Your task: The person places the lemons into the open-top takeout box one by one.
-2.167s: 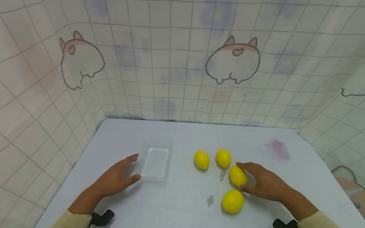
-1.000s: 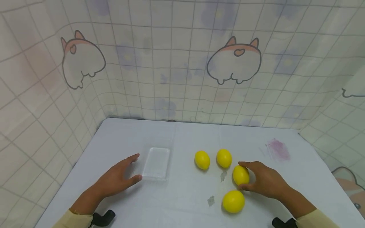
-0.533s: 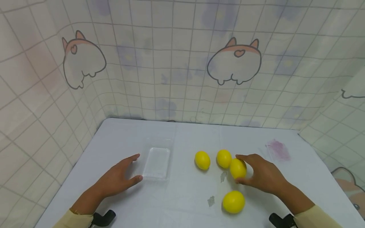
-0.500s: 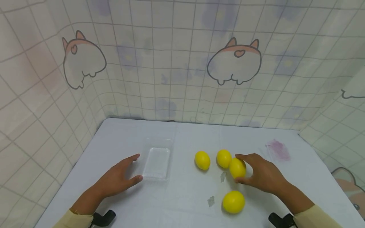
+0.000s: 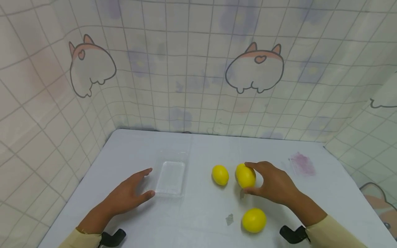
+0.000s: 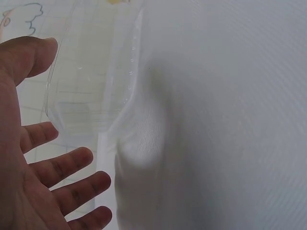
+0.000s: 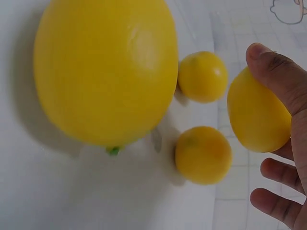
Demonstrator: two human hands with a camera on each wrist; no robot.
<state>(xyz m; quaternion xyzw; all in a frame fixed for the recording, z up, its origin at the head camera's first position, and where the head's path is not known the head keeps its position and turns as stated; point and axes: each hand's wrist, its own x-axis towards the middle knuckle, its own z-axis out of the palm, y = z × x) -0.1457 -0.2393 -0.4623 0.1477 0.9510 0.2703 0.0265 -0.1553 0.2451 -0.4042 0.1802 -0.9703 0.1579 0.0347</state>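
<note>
My right hand [image 5: 276,182] pinches a lemon [image 7: 259,112] between thumb and fingers, above the table. In the head view that lemon overlaps another one behind it, which it mostly covers. To the left sits a separate lemon [image 5: 220,175], and nearer to me lies a larger-looking lemon [image 5: 254,220]. The right wrist view shows the held lemon apart from two more, a lemon [image 7: 203,76] and a lemon [image 7: 203,155]. My left hand [image 5: 125,193] has its fingers spread beside a clear plastic box [image 5: 170,177]. Whether it touches the box I cannot tell.
A white cloth covers the table [image 5: 198,220]. Grey patches mark it near the lemons, such as the grey patch [image 5: 229,219], and a pink stain [image 5: 302,163] lies at the right. A checked curtain [image 5: 186,69] with cartoon animals hangs around the back and sides.
My right hand has carried its lemon left and away from me, from beside the near lemon to in front of the rear one. The left hand and box have stayed put.
</note>
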